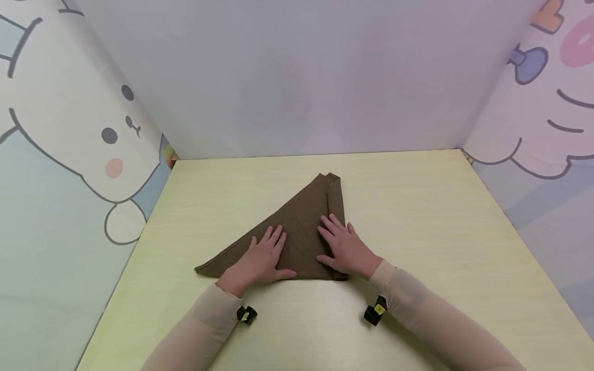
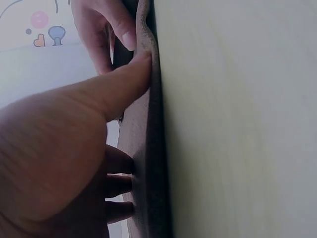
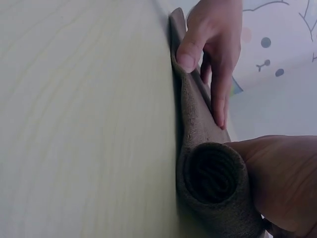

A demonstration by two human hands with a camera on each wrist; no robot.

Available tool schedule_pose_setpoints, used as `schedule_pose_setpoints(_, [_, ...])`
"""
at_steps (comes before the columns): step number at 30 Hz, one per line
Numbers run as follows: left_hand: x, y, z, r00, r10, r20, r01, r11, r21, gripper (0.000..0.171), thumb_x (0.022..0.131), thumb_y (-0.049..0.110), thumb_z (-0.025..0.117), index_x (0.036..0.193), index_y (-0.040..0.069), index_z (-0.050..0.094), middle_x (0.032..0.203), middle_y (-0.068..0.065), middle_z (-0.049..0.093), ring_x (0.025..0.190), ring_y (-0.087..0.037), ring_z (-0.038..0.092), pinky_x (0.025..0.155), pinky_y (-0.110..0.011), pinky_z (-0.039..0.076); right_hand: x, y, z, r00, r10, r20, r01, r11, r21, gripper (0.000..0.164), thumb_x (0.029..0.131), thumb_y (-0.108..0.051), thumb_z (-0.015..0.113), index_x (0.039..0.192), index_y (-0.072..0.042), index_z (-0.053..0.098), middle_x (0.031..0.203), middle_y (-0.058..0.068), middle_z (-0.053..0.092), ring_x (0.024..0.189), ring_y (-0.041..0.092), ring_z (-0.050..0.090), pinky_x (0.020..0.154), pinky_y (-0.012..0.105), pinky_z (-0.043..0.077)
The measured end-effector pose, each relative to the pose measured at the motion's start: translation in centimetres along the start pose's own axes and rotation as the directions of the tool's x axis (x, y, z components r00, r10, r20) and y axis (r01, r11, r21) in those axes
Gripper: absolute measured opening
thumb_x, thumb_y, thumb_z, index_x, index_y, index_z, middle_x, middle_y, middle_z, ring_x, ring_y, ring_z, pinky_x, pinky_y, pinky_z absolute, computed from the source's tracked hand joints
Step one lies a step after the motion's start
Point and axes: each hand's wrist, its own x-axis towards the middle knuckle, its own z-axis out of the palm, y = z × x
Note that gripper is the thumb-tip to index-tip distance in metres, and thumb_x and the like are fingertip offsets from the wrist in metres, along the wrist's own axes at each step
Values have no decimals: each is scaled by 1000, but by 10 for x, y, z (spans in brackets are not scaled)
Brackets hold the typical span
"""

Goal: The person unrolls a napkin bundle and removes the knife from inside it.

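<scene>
Head view: cartoon-printed walls (image 1: 60,206) beside pale table (image 1: 417,216); left hand (image 1: 261,261) and right hand (image 1: 345,251) on brown cloth (image 1: 303,226), fingers (image 1: 277,236) outspread.

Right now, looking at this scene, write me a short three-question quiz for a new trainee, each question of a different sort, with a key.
1. True or false: the left hand and the right hand both touch the brown cloth.
2. Multiple choice: what outline does the cloth have in the head view?
A) Round
B) Roughly triangular
C) Square
3. Fill in the blank: the rolled end of the cloth, with its layers coiled inside, shows plainly in the ____ wrist view.

Key: 1. True. 2. B. 3. right.
</scene>
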Motion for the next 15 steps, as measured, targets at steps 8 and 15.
schedule_pose_setpoints(8, [1,0,2,1000,7,-14,-7,1000,-3,109,79,78,50,152,1,22,159,-17,12,145,-36,12,103,-65,27,0,4,2,1000,13,-3,-13,1000,-3,75,90,-48,63,144,-1,42,156,14,26,145,31,15,106,63,23])
schedule_pose_setpoints(15, [0,0,1,1000,5,-15,-5,1000,-22,109,79,77,52,152,1,23,159,-17,12,145,-36,12,103,-65,26,-1,9,0,1000,23,15,-23,1000,-21,74,91,-48,61,145,-1,41,156,13,26,146,29,15,106,62,24])
